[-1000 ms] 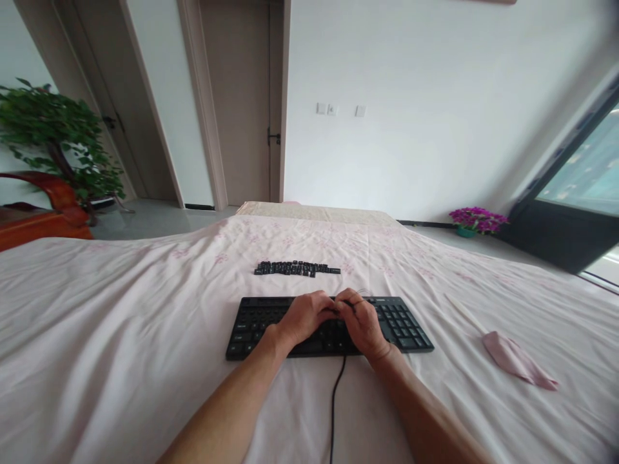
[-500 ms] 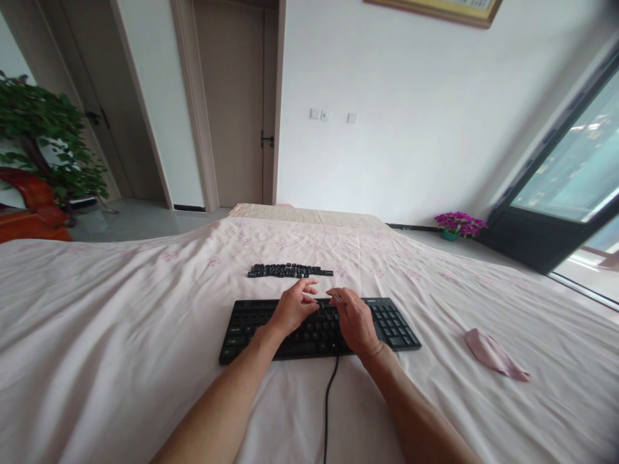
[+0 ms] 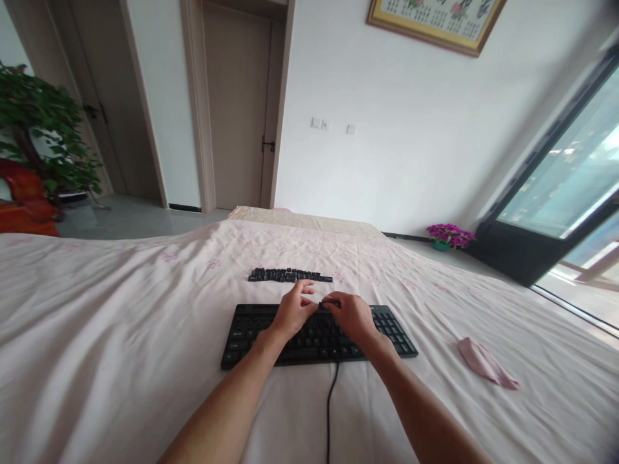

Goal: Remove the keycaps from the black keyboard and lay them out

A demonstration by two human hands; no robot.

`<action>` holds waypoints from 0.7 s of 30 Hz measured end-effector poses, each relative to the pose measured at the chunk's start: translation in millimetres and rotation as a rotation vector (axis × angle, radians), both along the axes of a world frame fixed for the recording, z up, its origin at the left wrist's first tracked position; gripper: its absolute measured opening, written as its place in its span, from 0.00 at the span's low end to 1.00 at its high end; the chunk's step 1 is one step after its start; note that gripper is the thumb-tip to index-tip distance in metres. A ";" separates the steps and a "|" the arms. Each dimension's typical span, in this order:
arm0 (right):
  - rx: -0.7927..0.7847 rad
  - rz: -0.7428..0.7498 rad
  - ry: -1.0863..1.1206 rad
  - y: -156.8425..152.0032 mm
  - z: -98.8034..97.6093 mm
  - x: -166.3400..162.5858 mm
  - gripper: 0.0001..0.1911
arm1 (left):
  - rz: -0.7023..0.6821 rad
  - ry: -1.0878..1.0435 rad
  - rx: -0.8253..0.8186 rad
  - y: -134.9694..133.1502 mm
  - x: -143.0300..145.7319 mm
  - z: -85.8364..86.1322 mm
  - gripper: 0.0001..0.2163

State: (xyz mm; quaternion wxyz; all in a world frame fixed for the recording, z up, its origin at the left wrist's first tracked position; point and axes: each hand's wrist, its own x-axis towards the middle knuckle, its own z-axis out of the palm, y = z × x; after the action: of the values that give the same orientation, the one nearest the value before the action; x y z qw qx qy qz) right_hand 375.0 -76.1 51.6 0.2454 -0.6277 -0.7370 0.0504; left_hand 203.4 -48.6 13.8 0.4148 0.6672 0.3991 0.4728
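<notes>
A black keyboard [image 3: 300, 351] lies flat on the pink-white bedsheet, its cable running toward me. Above its upper middle edge, the tips of my two hands almost meet. My left hand [image 3: 294, 312] pinches a small black keycap [image 3: 320, 304] between thumb and forefinger, its other fingers spread. My right hand [image 3: 352, 314] is closed, fingertips bent down at the same keycap; whether it holds anything else is hidden. Beyond the keyboard, several loose black keycaps [image 3: 278, 276] sit in close rows on the sheet.
A pink cloth [image 3: 487, 364] lies on the sheet [image 3: 145, 361] to the right of the keyboard. The black cable [image 3: 329, 412] runs between my forearms. Past the bed are doors, a leafy plant [image 3: 43, 135], and a pot of purple flowers [image 3: 449, 236].
My right hand has turned and its fingertips have come in closer to my left fingertips. The thin pale item at its fingers earlier no longer shows. The view has tilted up slightly.
</notes>
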 end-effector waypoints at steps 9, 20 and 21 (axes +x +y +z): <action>-0.110 -0.153 -0.046 70.1 -5.8 0.4 0.09 | 0.137 0.090 0.050 4.0 -0.6 -3.0 0.17; -0.144 -0.153 -0.040 108.6 -25.9 -3.2 0.09 | 0.087 0.178 0.119 5.7 0.5 -2.5 0.12; -0.144 -0.150 -0.038 109.8 -26.6 -3.8 0.09 | 0.080 0.202 0.145 5.2 0.3 -2.0 0.12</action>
State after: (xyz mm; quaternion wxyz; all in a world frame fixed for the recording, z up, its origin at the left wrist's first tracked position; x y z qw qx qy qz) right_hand 371.2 33.6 25.0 0.1889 -0.6980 -0.6869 0.0729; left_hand 203.7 -43.4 11.8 0.3040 0.7232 0.4298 0.4471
